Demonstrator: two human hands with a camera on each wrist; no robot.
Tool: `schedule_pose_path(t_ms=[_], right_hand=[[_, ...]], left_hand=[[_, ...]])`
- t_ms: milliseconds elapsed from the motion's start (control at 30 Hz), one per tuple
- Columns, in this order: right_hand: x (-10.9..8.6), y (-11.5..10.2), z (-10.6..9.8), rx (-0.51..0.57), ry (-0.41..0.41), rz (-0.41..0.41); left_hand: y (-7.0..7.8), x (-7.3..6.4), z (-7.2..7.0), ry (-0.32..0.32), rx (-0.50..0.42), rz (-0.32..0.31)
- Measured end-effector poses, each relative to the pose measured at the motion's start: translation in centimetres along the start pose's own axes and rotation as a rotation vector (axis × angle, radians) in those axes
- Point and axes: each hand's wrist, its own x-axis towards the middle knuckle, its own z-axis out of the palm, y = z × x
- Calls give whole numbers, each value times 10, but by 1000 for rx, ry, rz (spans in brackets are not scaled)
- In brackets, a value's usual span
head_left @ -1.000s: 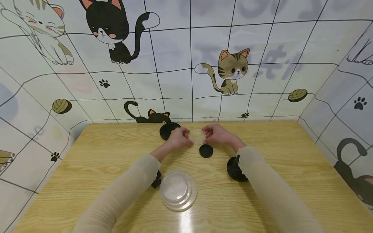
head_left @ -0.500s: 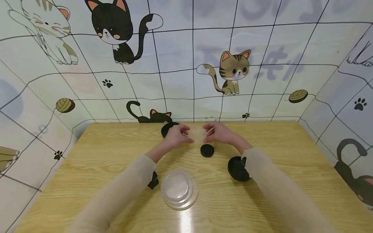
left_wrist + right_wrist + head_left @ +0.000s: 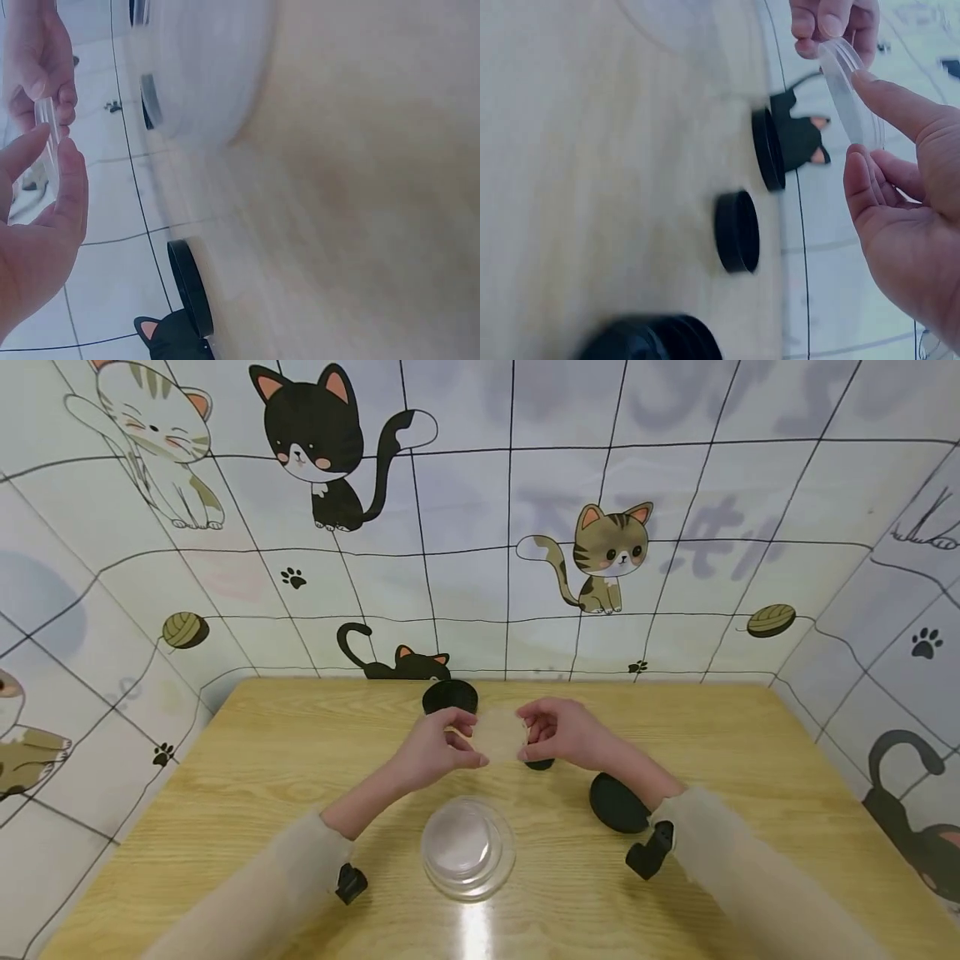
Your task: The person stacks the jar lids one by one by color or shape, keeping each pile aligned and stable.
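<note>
Between them my left hand [image 3: 442, 747] and right hand [image 3: 562, 735] pinch a clear round plastic disc with a ridged rim [image 3: 498, 735], raised above the table. The right wrist view shows the disc [image 3: 851, 94] edge-on, fingers and thumb at opposite sides of it. A small black round lid [image 3: 540, 765] is partly hidden behind my right hand. Past my left hand lies another black lid [image 3: 450, 695] at the table's back edge. A larger black round piece [image 3: 617, 803] sits by my right forearm. Nearer me stands a stepped stack of clear round plastic pieces [image 3: 465, 847].
The wooden table [image 3: 315, 718] meets a cat-printed cloth backdrop [image 3: 465, 577] at its back edge, and the cloth continues along both sides. Black wrist cameras [image 3: 649, 852] stick out from the sleeves.
Both hands have drawn back toward me and up with the clear disc between them. The small black lid, visible before, is now mostly covered. The head view has tilted slightly upward.
</note>
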Motion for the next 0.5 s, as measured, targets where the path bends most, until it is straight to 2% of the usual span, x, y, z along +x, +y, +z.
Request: schedule_pose_path(t_ms=[167, 367, 500], right_hand=[[-18, -7, 24, 58, -25, 5], [-30, -13, 49, 47, -49, -9], [-36, -17, 62, 43, -74, -21]], left_hand=[[-3, -31, -1, -24, -1, 10], [-8, -63, -2, -30, -26, -42], [-11, -80, -1, -43, -57, -55]])
